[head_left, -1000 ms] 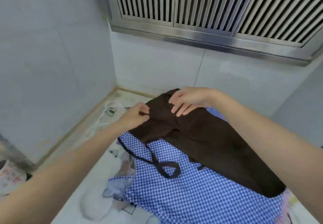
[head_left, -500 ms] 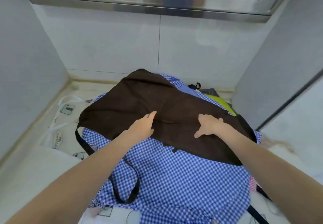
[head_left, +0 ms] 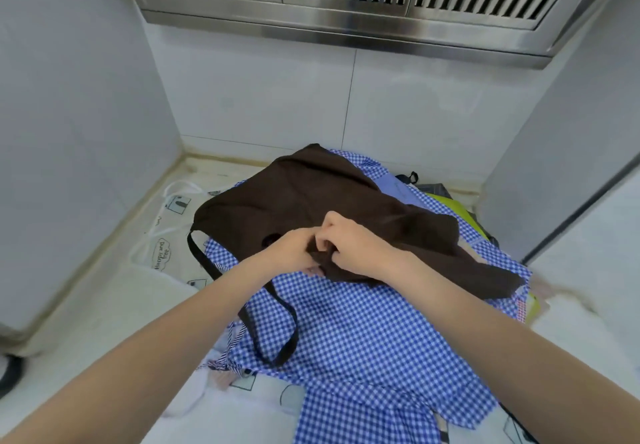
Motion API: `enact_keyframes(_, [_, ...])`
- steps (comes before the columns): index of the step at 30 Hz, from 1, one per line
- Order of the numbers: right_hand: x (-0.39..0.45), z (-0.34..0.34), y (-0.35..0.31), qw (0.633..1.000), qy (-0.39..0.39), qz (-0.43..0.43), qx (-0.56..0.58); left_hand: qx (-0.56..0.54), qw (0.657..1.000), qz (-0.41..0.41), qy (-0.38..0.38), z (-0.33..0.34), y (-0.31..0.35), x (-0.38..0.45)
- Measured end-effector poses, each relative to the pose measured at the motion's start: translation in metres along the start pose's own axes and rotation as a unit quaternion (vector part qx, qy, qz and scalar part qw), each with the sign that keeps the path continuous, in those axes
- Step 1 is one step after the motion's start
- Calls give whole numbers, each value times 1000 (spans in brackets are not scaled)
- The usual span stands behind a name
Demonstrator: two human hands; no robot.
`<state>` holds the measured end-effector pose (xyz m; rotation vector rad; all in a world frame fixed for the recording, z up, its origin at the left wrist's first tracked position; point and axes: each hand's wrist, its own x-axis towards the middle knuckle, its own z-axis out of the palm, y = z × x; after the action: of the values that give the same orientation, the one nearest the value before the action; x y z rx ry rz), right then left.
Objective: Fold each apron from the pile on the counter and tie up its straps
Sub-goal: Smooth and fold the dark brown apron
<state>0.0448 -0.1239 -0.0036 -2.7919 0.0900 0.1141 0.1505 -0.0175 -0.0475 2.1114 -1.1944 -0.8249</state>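
A dark brown apron [head_left: 298, 197] lies on top of the pile, over a blue-and-white checked apron [head_left: 363, 336]. My left hand [head_left: 294, 253] and my right hand [head_left: 356, 246] meet at the brown apron's near edge. Both pinch a bunched fold of the brown cloth between curled fingers. A black strap [head_left: 273, 322] runs from the brown apron's left corner and loops down over the checked apron.
The pile sits on a white counter [head_left: 114, 308] in a tiled corner, under a steel vent hood [head_left: 346, 0]. A white printed apron [head_left: 169, 232] lies at the left, and yellow-green cloth [head_left: 460, 215] shows at the right. A grey wall panel [head_left: 568, 152] closes the right side.
My hands were flat and apart on the brown apron. They have come together at its near edge and now pinch the cloth. The view tilted up slightly.
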Motion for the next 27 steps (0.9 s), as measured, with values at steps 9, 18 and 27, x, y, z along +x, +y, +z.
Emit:
enact_keyframes(9, [-58,58,7,962,16,261,-75,-92,988,-30,124,-55,-28,-74])
enact_keyframes(18, [-54,-160,-3,842,453,254,-148,-293,860,-46,415,-129,34,-83])
enact_keyframes(27, [-87,-137,-6,972,75,213,-71,-252,910,-73,322,-114,4,-80])
